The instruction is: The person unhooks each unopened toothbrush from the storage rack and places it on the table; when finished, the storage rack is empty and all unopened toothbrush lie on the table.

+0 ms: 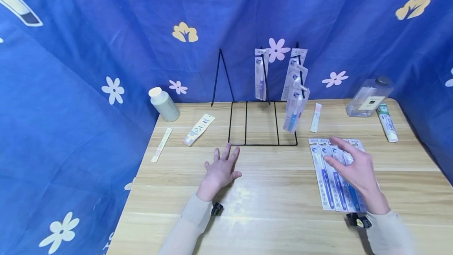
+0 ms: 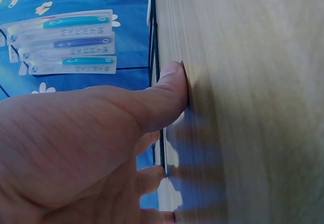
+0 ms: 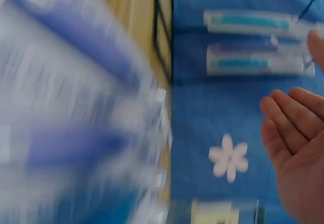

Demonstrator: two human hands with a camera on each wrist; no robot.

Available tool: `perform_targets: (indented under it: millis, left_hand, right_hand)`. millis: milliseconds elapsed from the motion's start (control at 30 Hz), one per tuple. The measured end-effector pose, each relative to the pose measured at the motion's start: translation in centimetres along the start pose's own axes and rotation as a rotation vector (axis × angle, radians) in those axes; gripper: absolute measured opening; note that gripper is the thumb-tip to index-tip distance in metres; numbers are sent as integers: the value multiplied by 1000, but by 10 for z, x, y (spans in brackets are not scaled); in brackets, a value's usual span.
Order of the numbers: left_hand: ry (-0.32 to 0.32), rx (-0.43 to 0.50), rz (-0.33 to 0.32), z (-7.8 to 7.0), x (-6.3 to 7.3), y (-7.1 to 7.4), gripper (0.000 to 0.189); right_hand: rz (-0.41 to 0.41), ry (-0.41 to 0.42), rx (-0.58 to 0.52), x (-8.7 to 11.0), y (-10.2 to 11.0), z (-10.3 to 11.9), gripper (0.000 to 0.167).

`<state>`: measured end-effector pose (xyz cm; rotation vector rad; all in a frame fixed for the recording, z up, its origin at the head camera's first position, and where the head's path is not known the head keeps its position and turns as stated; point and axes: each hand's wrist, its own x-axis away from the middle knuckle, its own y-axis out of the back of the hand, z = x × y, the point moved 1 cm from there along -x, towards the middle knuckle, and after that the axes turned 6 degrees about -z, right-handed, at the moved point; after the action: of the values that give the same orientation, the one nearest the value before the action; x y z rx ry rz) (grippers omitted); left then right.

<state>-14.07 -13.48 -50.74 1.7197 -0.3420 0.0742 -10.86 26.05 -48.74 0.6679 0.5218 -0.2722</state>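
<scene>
My left hand [image 1: 220, 172] has its fingers spread on the table, the tips close to the front bar of a black wire rack [image 1: 262, 145]. My right hand [image 1: 357, 168] is held above a row of packaged toothbrushes [image 1: 327, 188], thumb apart from the fingers, nothing between them. In the right wrist view those packs are blurred and close at the left. On the rack's right hooks hang several packaged toothbrushes [image 1: 296, 107]. A single toothbrush pack [image 1: 261, 78] hangs from the middle hook, while the left hook [image 1: 216, 78] carries nothing.
Left of the rack are a pale bottle [image 1: 164, 104], a white tube [image 1: 199, 130] and a thin sachet [image 1: 161, 145]. To the right lie another sachet [image 1: 316, 118], a clear bottle [image 1: 369, 97] and a toothpaste tube [image 1: 387, 123]. Blue curtain [image 1: 148, 58] borders the wooden table [image 1: 269, 207].
</scene>
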Motion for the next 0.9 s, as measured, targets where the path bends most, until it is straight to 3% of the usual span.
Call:
perform_targets:
  millis: [167,400,600,767,900]
  left_hand:
    - [1,2,3,1,-1,-1,94]
    - [-2,6,0,0,0,1,93]
    - [1,4,6,1,1,2,93]
    - [-2,8,6,1,1,1,93]
    - [-4,6,1,0,1,0,93]
  right_hand:
    - [61,69,-132,-10,-25,22,78]
    - [132,162,-250,-25,-61,50,72]
    - [178,98,-344,-41,-94,69,72]
    - [144,50,-451,-56,-124,80,74]
    - [110,-36,-477,-72,-142,89,77]
